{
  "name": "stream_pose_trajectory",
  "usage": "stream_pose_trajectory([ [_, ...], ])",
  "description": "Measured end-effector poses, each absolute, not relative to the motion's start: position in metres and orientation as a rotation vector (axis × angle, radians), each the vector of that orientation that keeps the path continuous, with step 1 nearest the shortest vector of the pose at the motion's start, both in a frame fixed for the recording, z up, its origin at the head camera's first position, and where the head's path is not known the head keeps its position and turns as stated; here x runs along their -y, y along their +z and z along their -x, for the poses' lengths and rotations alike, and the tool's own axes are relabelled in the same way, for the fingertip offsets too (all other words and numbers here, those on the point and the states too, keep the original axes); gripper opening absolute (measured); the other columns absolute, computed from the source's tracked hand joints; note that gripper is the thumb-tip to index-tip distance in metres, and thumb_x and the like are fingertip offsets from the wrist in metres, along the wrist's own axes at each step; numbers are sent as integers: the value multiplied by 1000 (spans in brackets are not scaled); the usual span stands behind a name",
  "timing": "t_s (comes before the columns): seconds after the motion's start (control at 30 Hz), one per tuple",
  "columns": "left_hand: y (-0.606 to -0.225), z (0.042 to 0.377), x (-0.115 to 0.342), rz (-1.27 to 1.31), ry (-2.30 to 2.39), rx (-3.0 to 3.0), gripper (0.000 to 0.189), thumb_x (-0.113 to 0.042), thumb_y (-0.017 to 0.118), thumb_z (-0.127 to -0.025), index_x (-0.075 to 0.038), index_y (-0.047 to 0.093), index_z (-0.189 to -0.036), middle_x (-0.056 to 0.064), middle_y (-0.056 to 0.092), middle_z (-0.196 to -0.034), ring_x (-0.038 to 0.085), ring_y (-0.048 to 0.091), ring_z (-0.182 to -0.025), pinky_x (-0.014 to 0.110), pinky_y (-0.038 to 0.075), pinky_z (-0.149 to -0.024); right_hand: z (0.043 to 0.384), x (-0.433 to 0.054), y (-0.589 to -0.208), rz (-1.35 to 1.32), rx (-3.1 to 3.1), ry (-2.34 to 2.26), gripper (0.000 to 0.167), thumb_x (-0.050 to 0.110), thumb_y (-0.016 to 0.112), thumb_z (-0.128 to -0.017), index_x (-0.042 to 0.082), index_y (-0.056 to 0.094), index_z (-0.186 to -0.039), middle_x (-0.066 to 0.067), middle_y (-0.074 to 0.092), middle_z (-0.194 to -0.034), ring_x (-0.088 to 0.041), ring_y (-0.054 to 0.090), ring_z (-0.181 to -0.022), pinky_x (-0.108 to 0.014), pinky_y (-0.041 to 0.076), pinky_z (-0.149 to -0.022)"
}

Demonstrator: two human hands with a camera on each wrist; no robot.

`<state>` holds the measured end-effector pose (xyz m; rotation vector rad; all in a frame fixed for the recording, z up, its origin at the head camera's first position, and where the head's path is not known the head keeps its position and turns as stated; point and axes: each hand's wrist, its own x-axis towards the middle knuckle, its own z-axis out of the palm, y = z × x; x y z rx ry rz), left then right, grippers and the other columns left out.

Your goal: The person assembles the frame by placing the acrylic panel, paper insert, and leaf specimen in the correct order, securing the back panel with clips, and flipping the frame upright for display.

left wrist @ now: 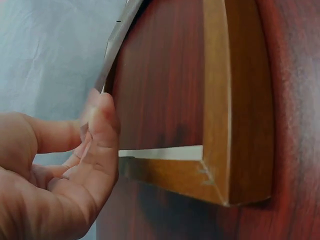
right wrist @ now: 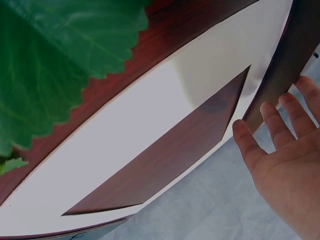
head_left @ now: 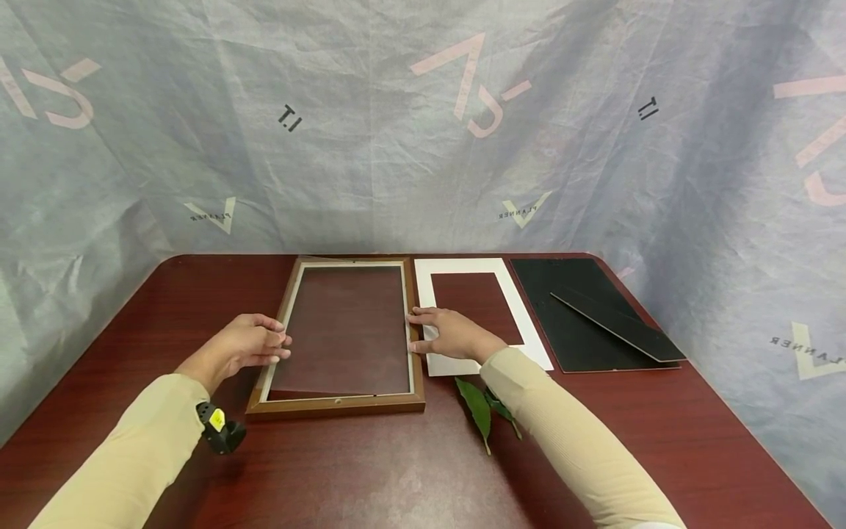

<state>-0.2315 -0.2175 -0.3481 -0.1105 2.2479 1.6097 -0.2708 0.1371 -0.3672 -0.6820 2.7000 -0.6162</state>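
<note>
A brown wooden picture frame (head_left: 337, 406) with a pale inner lip lies on the table. Within its opening is a clear thin sheet (head_left: 346, 330), its left side raised and slanting in the left wrist view. My left hand (head_left: 247, 344) pinches that raised edge between thumb and fingers; in the left wrist view the hand (left wrist: 65, 170) hides the gripped part. On the opposite side, my right hand (head_left: 456, 334) rests its fingertips at the frame's right rail, fingers spread and nearly straight. A white mat (head_left: 538, 342) with a rectangular cutout lies under the right hand.
To the right lies a black backing board (head_left: 555, 283) with its easel leg (head_left: 617, 328) sticking up at a slant. Green leaves (head_left: 474, 408) lie in front of the mat, partly under the right forearm. A grey printed cloth (head_left: 370, 132) hangs behind the dark red table (head_left: 330, 470).
</note>
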Motion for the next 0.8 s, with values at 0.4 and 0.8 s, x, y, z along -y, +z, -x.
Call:
stream_pose_trajectory([
  [0.4, -340, 230, 209, -44, 906, -2762, 35, -14, 60, -101, 16, 57, -119, 14, 68, -86, 24, 63, -77, 43, 55, -74, 271, -137, -367, 681, -2705, -622, 62, 37, 69, -98, 17, 48, -154, -2, 31, -165, -33, 25, -152, -51, 28, -119],
  [0.8, -341, 229, 199, -107, 561, -2878, 48, -14, 64, -97, 18, 54, -131, 36, 57, -131, 48, 62, -109, 58, 50, -90, 270, -137, -366, 706, -2709, -601, 62, 36, 68, -99, 15, 47, -154, -4, 31, -165, -32, 26, -152, -50, 28, -118],
])
